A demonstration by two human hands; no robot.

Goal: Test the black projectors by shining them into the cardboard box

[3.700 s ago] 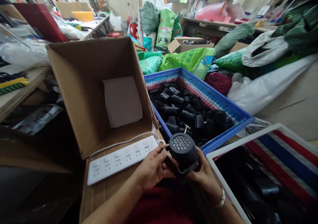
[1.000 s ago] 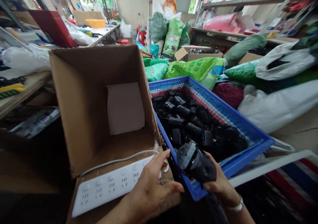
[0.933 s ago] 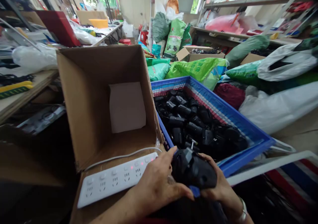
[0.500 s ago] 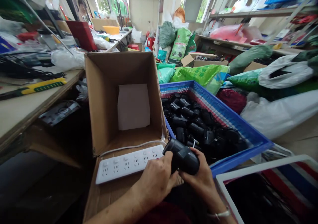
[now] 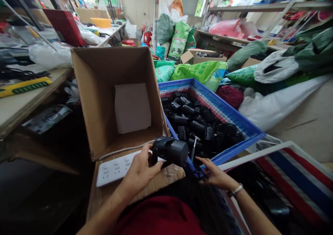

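In my left hand (image 5: pixel 142 169) is a glossy black cylindrical device (image 5: pixel 171 150), its fingers wrapped round the left end. The device is tilted on its side above the right end of a white power strip (image 5: pixel 114 170). To the right, my right hand (image 5: pixel 214 175) is apart from the device, its fingers closed on a dark item with a slim metal shaft (image 5: pixel 193 150) pointing up. What the dark part is, I cannot make out. Behind both hands, a blue basket (image 5: pixel 229 115) holds a heap of similar black devices (image 5: pixel 189 110).
An open cardboard box (image 5: pixel 85 89) with a pale sheet inside stands behind the power strip. At right is a white-rimmed crate (image 5: pixel 260 150) with a striped lining and dark items. A workbench (image 5: pixel 31 99) runs along the left; stuffed bags (image 5: pixel 197 72) lie behind the basket.
Both hands were together on the black device. My right hand has come off it and moved right and down with the metal shaft; my left hand has carried the device left. The view has shifted right.
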